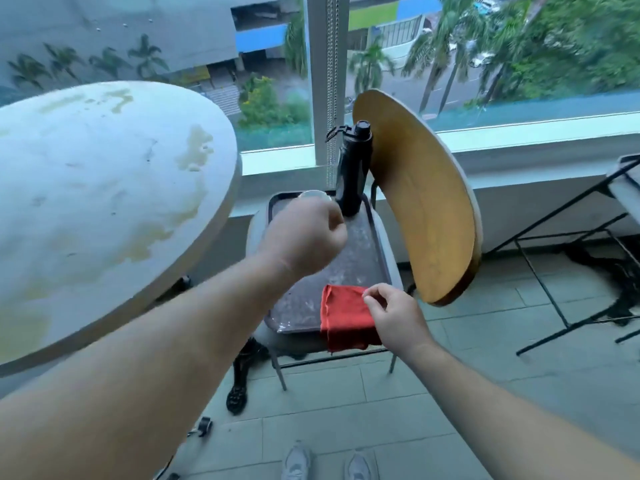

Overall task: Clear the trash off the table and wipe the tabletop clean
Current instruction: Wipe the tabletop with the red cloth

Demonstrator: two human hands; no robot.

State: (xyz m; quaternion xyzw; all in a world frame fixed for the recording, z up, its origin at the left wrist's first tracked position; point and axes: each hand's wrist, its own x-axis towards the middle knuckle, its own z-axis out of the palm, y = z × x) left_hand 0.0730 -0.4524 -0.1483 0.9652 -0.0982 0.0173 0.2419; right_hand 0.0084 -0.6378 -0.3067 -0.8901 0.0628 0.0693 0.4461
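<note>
A round white table [86,188] at the left carries yellowish stains across its top. To its right a chair holds a dark tray [349,261]. A red cloth [341,318] lies over the tray's near right corner, and my right hand [394,315] pinches its upper edge. My left hand [304,237] hovers over the tray's far end with fingers curled round a small clear cup [313,195], of which only the rim shows. A black bottle [353,168] stands upright at the tray's far end, just right of the cup.
The chair's curved wooden backrest [426,202] rises right of the tray. A black metal frame [571,258] stands further right on the tiled floor. A window and a bead chain [333,64] are behind. The table's black base [242,379] and my shoes [325,462] are below.
</note>
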